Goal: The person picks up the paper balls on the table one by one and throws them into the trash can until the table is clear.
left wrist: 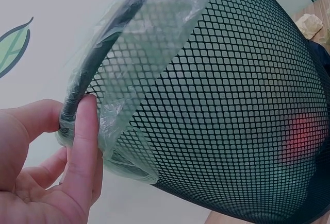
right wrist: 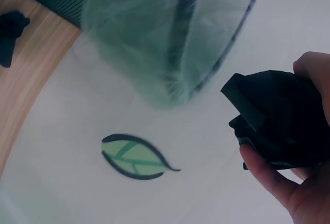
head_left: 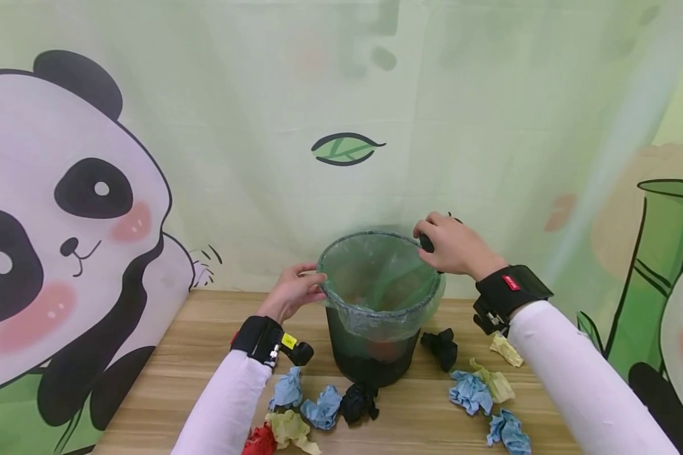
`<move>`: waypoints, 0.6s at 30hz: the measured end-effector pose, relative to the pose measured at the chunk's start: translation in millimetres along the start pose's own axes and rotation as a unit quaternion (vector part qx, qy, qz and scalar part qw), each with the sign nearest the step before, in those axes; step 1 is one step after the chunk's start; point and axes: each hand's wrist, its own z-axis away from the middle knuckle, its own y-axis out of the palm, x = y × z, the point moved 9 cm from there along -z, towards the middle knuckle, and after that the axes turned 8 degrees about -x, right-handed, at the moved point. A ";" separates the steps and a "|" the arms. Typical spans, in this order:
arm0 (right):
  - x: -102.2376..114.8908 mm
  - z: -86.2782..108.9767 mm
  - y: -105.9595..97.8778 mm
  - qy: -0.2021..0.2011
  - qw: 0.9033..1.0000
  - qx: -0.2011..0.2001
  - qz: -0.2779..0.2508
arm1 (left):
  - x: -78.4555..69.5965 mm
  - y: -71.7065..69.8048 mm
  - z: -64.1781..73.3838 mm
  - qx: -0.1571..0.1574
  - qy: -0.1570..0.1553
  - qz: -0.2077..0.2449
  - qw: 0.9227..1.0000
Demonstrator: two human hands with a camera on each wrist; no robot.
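A black mesh trash bin (head_left: 370, 370) lined with a green translucent bag (head_left: 398, 322) stands on the table, its bag folded over the rim. My left hand (head_left: 296, 291) pinches the bin's rim at the left, thumb and fingers on either side of it in the left wrist view. At the bin's right edge, my right hand (head_left: 452, 246) grips a crumpled black paper ball (right wrist: 283, 118), which the right wrist view shows apart from the bag. Something red (left wrist: 301, 136) shows through the mesh inside the bin.
Several crumpled papers lie on the wooden table (head_left: 216, 335): blue balls (head_left: 321, 407), a black ball (head_left: 358, 402), a red one (head_left: 260, 440) and a yellow one (head_left: 289, 430) in front; another black one (head_left: 441, 349) sits right of the bin. A panda-printed cloth (head_left: 250, 126) hangs behind.
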 end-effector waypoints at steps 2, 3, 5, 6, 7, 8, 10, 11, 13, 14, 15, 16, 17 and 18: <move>4.9 -2.4 -0.6 -0.005 1.000 0.002 -0.008 | -0.2 -0.3 -0.3 -0.001 -0.001 0.001 1.000; 7.6 -3.2 -0.8 -0.007 1.000 0.005 -0.014 | -0.2 -0.4 -0.5 -0.001 -0.002 0.002 1.000; 13.0 -4.1 -0.1 -0.015 1.000 0.007 -0.025 | 0.7 0.0 -1.0 -0.002 -0.005 0.003 1.000; 15.4 -4.6 0.0 -0.019 0.999 0.005 -0.030 | 1.2 0.2 -1.1 -0.002 -0.008 0.003 1.000; 17.6 -5.1 0.2 -0.024 0.999 0.000 -0.031 | 1.1 0.9 -1.5 -0.001 -0.007 0.003 1.000; 20.1 -5.7 0.3 -0.031 0.999 -0.004 -0.034 | 0.8 1.2 -1.5 -0.001 -0.007 0.002 1.000; 25.6 -6.6 0.6 -0.043 0.998 -0.013 -0.039 | 0.3 1.8 -1.4 0.002 -0.005 0.001 1.000; 28.3 -7.2 0.9 -0.048 0.998 -0.017 -0.041 | 0.1 1.8 -1.4 0.002 -0.004 0.002 1.000; 34.3 -8.0 2.5 -0.060 0.997 -0.023 -0.046 | 0.1 1.4 -1.5 0.002 -0.003 0.001 1.000; 37.7 -8.2 3.6 -0.067 0.996 -0.025 -0.048 | 0.2 0.9 -1.3 0.002 -0.004 0.001 1.000; 41.0 -8.3 5.1 -0.073 0.996 -0.026 -0.049 | 0.4 0.7 -1.2 0.003 -0.003 0.000 1.000; 44.0 -8.4 6.3 -0.080 0.995 -0.029 -0.051 | 0.8 0.4 -1.4 0.002 -0.004 0.000 1.000; 46.9 -8.3 8.3 -0.087 0.994 -0.032 -0.051 | 1.0 0.3 -1.4 0.002 -0.004 0.000 1.000; 49.7 -8.2 9.8 -0.095 0.993 -0.034 -0.054 | 1.2 0.4 -1.6 0.002 -0.005 0.000 1.000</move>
